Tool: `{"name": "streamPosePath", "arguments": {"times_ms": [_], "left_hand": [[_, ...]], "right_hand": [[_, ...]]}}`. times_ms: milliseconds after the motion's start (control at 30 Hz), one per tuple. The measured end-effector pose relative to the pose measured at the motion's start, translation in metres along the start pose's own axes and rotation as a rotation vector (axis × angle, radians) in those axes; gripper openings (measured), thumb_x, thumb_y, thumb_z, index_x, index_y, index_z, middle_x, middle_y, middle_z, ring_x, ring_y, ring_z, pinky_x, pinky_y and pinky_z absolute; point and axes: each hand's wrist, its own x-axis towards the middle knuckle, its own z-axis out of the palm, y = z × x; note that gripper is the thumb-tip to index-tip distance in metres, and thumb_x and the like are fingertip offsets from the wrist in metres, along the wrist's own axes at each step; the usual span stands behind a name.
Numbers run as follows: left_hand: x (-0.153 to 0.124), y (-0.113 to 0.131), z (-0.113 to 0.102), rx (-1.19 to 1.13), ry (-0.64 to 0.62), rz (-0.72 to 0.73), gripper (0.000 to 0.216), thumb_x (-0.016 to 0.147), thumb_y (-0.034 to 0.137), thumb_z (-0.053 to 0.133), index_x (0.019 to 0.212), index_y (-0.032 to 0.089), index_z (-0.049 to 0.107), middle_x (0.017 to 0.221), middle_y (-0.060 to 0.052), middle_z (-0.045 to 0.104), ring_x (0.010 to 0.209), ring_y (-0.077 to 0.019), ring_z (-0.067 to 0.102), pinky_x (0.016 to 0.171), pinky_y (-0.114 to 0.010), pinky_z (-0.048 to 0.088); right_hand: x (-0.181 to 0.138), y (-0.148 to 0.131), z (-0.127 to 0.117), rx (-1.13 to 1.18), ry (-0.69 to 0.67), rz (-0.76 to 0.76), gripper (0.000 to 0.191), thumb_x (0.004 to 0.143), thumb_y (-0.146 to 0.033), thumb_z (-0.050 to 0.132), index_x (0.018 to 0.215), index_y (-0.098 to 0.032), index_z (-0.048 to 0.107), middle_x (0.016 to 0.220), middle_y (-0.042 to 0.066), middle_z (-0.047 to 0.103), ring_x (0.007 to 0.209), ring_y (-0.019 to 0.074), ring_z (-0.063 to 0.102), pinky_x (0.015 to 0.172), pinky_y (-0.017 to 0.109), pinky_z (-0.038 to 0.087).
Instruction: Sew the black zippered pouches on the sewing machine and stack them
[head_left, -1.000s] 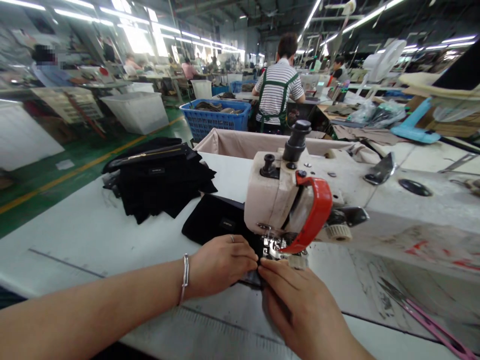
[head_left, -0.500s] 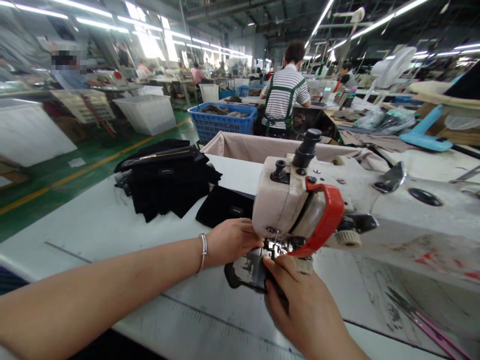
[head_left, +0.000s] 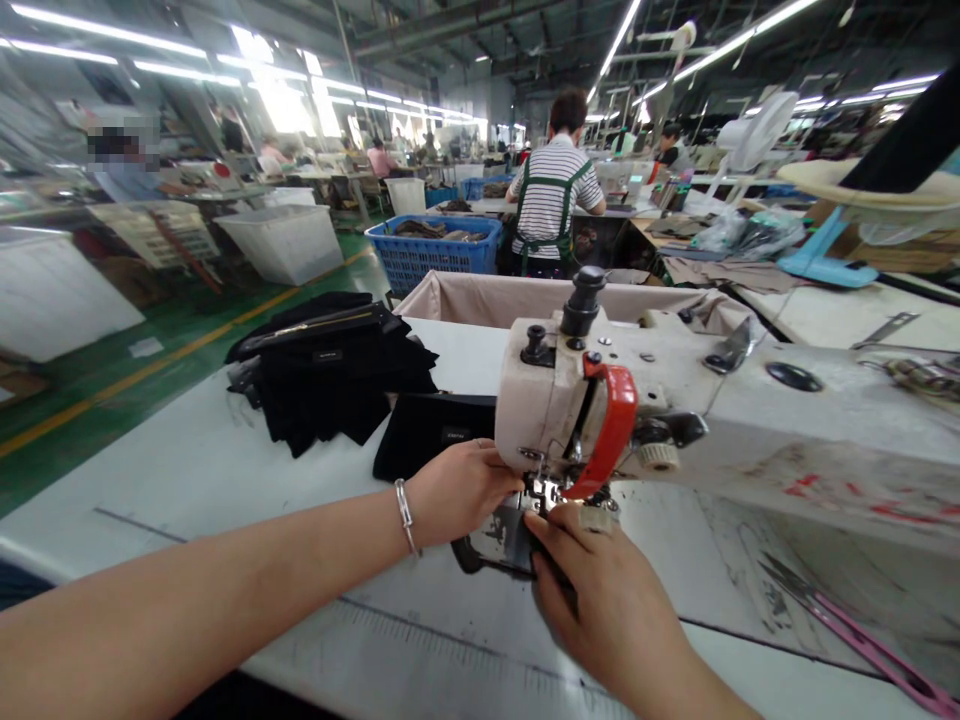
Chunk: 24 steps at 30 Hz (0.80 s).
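My left hand (head_left: pixel 463 490), with a silver bangle at its wrist, has its fingers pressed together beside the presser foot (head_left: pixel 541 492) of a sewing machine (head_left: pixel 525 390). They rest at the edge of a black fabric piece (head_left: pixel 420 430) with a small label, which runs behind the machine head. On the near side of the foot, my right hand (head_left: pixel 600 585) is closed, thumb and fingers around dark fabric that is mostly hidden. A red finger lever (head_left: pixel 611 430) hangs just above the right hand. The stitching spot itself is covered by fingers and foot.
A pile of black pieces (head_left: pixel 330 370), one with a zipper, lies left on the white table (head_left: pixel 247 510). Pink-handled scissors (head_left: pixel 855 635) lie at the right. Behind stand a cloth-lined bin (head_left: pixel 465 295), a blue basket (head_left: pixel 427 262) and a person in a striped shirt (head_left: pixel 555 200).
The view has shifted a little, so the machine sits further left. The black labelled piece has turned slightly, its far edge now more level. Both hands keep their places by the foot.
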Motion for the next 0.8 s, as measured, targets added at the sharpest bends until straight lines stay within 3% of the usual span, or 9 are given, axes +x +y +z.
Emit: {"name": "streamPosePath", "arguments": {"times_ms": [133, 233, 300, 400, 500, 667, 733, 800], "left_hand": [[0.002, 0.018, -0.008, 0.062, -0.128, -0.099, 0.015, 0.092, 0.016, 0.058, 0.085, 0.013, 0.071, 0.089, -0.006, 0.073, 0.09, -0.0216, 0.067, 0.087, -0.033, 0.05], [0.003, 0.019, -0.015, -0.024, -0.206, -0.148, 0.016, 0.091, 0.012, 0.057, 0.089, 0.014, 0.073, 0.097, -0.006, 0.073, 0.096, -0.0204, 0.067, 0.09, -0.031, 0.049], [0.001, 0.014, -0.021, -0.113, -0.248, -0.146, 0.014, 0.089, 0.012, 0.061, 0.091, 0.016, 0.074, 0.104, -0.004, 0.073, 0.101, -0.0189, 0.066, 0.094, -0.03, 0.048], [-0.008, 0.006, -0.028, -0.138, -0.252, -0.071, 0.018, 0.086, 0.021, 0.068, 0.103, 0.022, 0.072, 0.119, -0.004, 0.068, 0.119, -0.0239, 0.056, 0.108, -0.041, 0.037], [-0.022, 0.011, -0.03, -0.12, -0.279, -0.052, 0.039, 0.088, 0.032, 0.066, 0.125, 0.021, 0.062, 0.135, -0.009, 0.057, 0.131, -0.0296, 0.045, 0.112, -0.05, 0.032], [-0.054, 0.046, -0.032, -0.104, -0.39, -0.157, 0.09, 0.079, 0.05, 0.069, 0.15, 0.013, 0.028, 0.156, -0.019, 0.025, 0.143, -0.0393, 0.023, 0.111, -0.061, 0.027], [-0.069, 0.059, -0.037, -0.105, -0.459, -0.117, 0.1, 0.072, 0.045, 0.072, 0.152, 0.014, 0.02, 0.158, -0.019, 0.016, 0.144, -0.0395, 0.019, 0.112, -0.064, 0.021], [-0.086, 0.064, -0.043, -0.086, -0.474, -0.105, 0.094, 0.072, 0.028, 0.069, 0.152, 0.019, 0.02, 0.158, -0.014, 0.021, 0.144, -0.0357, 0.023, 0.113, -0.064, 0.02]], "right_hand": [[-0.003, 0.001, 0.0, 0.001, 0.051, -0.041, 0.037, 0.087, -0.015, 0.052, 0.123, -0.017, 0.06, 0.112, 0.011, 0.061, 0.102, 0.0291, 0.054, 0.089, 0.049, 0.05], [-0.004, 0.001, 0.0, 0.0, 0.085, -0.066, 0.036, 0.087, -0.014, 0.053, 0.122, -0.016, 0.061, 0.112, 0.011, 0.061, 0.104, 0.0296, 0.053, 0.09, 0.05, 0.049], [-0.004, -0.001, -0.002, 0.009, 0.102, -0.083, 0.033, 0.087, -0.013, 0.052, 0.119, -0.016, 0.062, 0.11, 0.011, 0.061, 0.101, 0.0286, 0.054, 0.088, 0.049, 0.05], [-0.002, -0.002, -0.003, 0.031, 0.113, -0.085, 0.029, 0.088, -0.012, 0.05, 0.112, -0.017, 0.064, 0.105, 0.01, 0.063, 0.095, 0.0271, 0.056, 0.082, 0.047, 0.051], [-0.001, -0.001, -0.004, 0.053, 0.109, -0.08, 0.027, 0.087, -0.01, 0.05, 0.109, -0.018, 0.064, 0.105, 0.009, 0.063, 0.094, 0.0268, 0.056, 0.08, 0.046, 0.051], [-0.005, -0.005, -0.01, 0.104, 0.073, -0.057, 0.025, 0.087, -0.009, 0.051, 0.105, -0.02, 0.065, 0.104, 0.008, 0.061, 0.096, 0.0245, 0.054, 0.085, 0.045, 0.048], [-0.012, -0.012, -0.012, 0.134, 0.066, -0.027, 0.023, 0.088, -0.009, 0.051, 0.102, -0.02, 0.066, 0.106, 0.007, 0.06, 0.097, 0.0238, 0.053, 0.087, 0.044, 0.047], [-0.02, -0.021, -0.01, 0.14, 0.091, 0.006, 0.025, 0.088, -0.01, 0.052, 0.106, -0.021, 0.066, 0.109, 0.008, 0.059, 0.099, 0.0247, 0.053, 0.086, 0.044, 0.047]]}}
